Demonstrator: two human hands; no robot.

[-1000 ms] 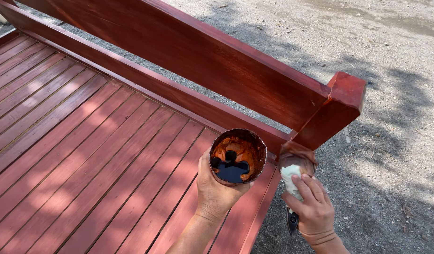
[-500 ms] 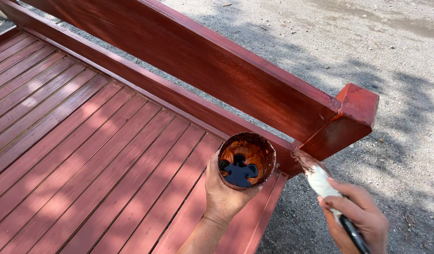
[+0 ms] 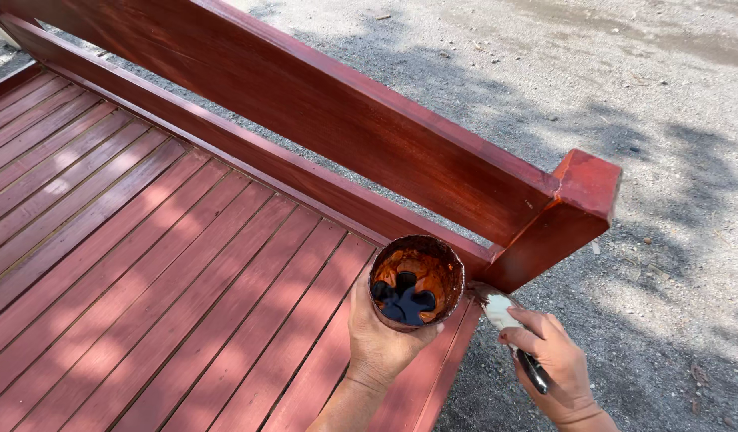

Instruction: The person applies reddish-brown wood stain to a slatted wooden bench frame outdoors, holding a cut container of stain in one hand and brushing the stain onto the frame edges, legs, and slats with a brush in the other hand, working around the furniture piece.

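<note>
Rust-stained paint can (image 3: 417,282), held by left hand (image 3: 383,340) over deck's (image 3: 145,264) right edge, w/ dark liquid at bottom. Right hand (image 3: 555,364) grips brush (image 3: 509,328), bristles near corner post (image 3: 557,220).

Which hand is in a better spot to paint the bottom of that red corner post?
Probably the right hand. It holds the paintbrush, whose bristles sit at the foot of the corner post. The left hand is busy gripping the paint can.
</note>
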